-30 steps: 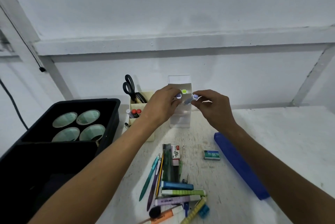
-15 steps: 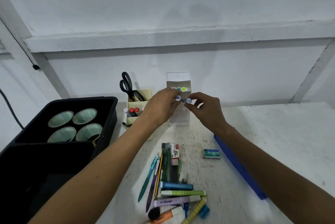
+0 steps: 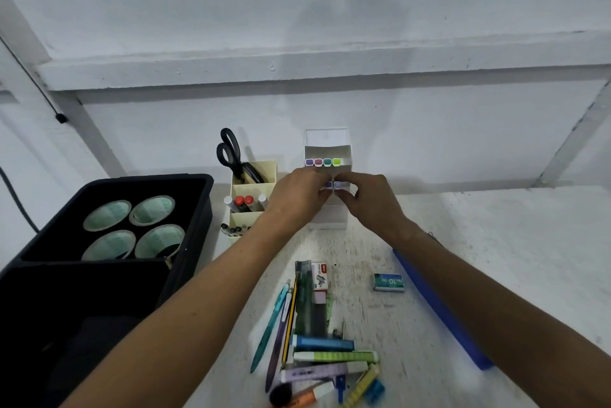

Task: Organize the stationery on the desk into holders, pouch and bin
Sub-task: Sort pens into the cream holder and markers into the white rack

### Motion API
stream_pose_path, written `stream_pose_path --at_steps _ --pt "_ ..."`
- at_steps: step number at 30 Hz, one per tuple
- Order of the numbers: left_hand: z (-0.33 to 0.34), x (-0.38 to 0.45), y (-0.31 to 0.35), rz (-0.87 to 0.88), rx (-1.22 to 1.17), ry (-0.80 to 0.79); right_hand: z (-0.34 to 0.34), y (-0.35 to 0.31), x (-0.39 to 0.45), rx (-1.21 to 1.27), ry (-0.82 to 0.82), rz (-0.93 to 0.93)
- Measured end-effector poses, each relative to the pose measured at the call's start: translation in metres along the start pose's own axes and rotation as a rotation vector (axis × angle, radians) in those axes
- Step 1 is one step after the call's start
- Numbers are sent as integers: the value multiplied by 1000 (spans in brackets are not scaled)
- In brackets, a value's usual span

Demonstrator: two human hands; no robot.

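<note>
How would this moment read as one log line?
step: slotting markers | left hand: marker | right hand: marker | into: white holder | desk: pens left

I see a white tiered holder (image 3: 327, 149) showing purple, red, teal and lime marker caps (image 3: 323, 162), a cream organizer (image 3: 253, 189) with black scissors (image 3: 229, 151), a black bin (image 3: 109, 229), a blue pouch (image 3: 439, 308).

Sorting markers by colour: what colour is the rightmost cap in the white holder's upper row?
Lime green, seen in the head view.
</note>
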State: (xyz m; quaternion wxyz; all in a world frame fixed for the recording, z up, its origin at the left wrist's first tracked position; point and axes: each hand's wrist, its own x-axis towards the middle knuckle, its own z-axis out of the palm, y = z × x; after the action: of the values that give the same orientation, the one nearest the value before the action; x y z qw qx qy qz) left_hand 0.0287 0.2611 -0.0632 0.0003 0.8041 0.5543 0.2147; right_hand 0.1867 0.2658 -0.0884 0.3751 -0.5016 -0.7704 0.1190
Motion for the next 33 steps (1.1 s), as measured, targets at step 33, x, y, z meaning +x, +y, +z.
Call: stream_pose_path --at_steps 33 --pt "5 5 -15 -97 -77 -186 16 4 -3 -276 -63 -72"
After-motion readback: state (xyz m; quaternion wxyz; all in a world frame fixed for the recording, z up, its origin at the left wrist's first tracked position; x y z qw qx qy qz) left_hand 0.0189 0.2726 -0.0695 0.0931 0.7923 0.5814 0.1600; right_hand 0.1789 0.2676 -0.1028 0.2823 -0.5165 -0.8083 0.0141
